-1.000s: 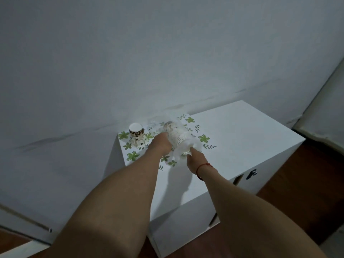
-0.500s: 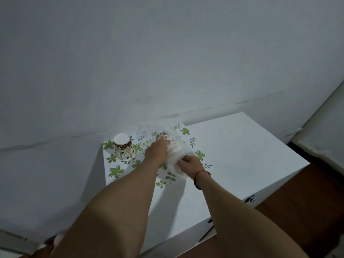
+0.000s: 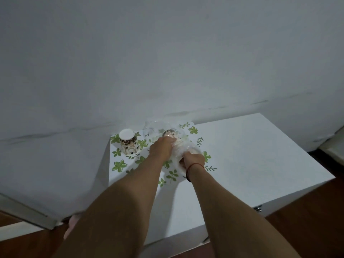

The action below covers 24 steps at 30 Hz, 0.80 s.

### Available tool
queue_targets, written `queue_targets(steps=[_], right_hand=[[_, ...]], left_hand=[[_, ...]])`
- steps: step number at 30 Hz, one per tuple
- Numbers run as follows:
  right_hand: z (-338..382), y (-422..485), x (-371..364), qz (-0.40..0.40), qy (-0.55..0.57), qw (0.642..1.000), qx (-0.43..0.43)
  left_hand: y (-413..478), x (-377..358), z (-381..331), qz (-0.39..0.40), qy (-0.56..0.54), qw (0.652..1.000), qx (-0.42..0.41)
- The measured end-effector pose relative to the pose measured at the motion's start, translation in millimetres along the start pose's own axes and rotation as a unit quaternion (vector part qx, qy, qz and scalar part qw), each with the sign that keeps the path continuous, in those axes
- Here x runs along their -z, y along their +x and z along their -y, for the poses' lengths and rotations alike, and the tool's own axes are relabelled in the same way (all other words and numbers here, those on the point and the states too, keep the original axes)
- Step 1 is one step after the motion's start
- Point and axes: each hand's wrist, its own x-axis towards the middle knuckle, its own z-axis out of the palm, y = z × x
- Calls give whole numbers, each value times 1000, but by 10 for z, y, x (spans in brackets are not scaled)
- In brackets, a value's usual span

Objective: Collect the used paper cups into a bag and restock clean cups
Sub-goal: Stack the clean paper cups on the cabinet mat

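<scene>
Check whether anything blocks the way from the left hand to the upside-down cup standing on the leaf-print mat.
Nothing visible does. The upside-down cup stands alone on the mat, left of the left hand; only bare mat lies between them. Both hands grip the bagged cup stack.

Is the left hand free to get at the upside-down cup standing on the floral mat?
Probably not right now: the left hand is gripping the bagged cup stack together with the right hand. The path to the upside-down cup looks clear once it lets go.
</scene>
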Motion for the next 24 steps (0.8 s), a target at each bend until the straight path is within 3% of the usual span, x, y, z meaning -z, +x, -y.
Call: queue_targets(steps=[6,12,16,21,24], right_hand=[[40,-57,192,-10,89,996,-27],[-93,-57,216,-23,54,998,-34],[-152,-55,219,-95,-25,995,14],[-247,-116,242,-130,-53,984,109],[-285,-126,236,-121,-72,978,155]], left_hand=[[43,-31,-58,-23,4,1000,7],[68,-25,12,-6,-17,999,27],[-80,-121,94,30,-113,992,42],[-430,-190,147,-109,-142,982,54],[-537,-208,156,-93,-224,967,76]])
